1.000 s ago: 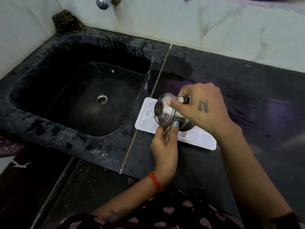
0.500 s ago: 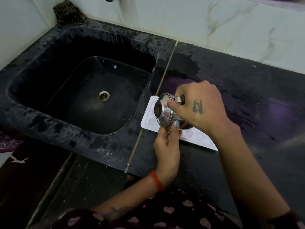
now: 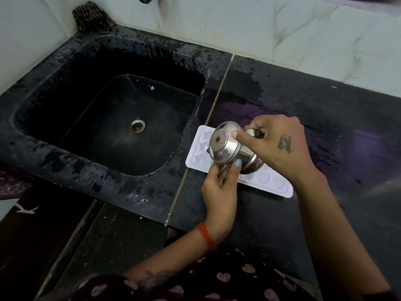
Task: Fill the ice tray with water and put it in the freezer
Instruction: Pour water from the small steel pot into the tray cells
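Both hands hold the steel cup (image 3: 230, 148) tipped sideways over the ice tray (image 3: 280, 187); right hand (image 3: 280, 146) grips its rim, left hand (image 3: 221, 183) pinches below. Tray lies lengthwise on the desk (image 3: 325, 118), apparently directly beneath.

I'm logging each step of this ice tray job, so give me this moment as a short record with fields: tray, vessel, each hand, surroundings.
tray: white ice tray flat on the black counter, just right of the sink
vessel: steel cup tipped on its side over the tray, base toward the sink
right hand: right hand grips the cup from above
left hand: left hand steadies the cup from below
water: no stream can be made out
surroundings: scrubber in the corner behind the sink
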